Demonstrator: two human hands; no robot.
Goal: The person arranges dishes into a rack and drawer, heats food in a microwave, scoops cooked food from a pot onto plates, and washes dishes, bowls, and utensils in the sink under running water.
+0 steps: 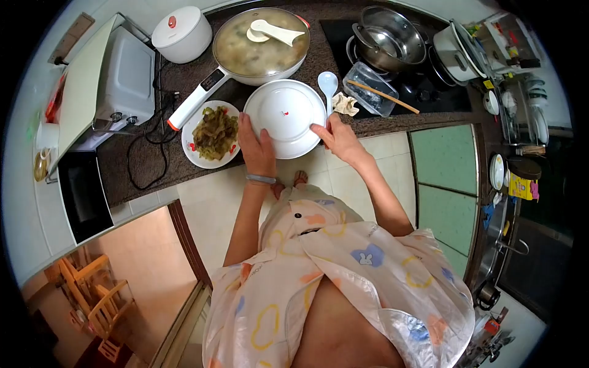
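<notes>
An empty white plate [285, 116] with a small red mark is held at the counter's front edge. My left hand [256, 150] grips its left rim, with the fingers lying along the side. The right rim is pinched by my right hand [343, 140], thumb on top. A pale spoon [328, 86] stretches away from the right fingers; its handle end meets them, and I cannot tell if they hold it. Left of my left hand sits a plate of cooked green vegetables [213, 132]. Behind the held plate stands a lidded electric pan [261, 46] with a long white handle.
A white rice-paddle-like utensil [276, 32] lies on the pan's lid. A white pot [181, 34] stands at back left. On the right are a steel pot [392, 40], a clear plastic box [371, 92], a chopstick [383, 97] and a crumpled cloth [344, 105]. A black cord [164, 138] loops at left.
</notes>
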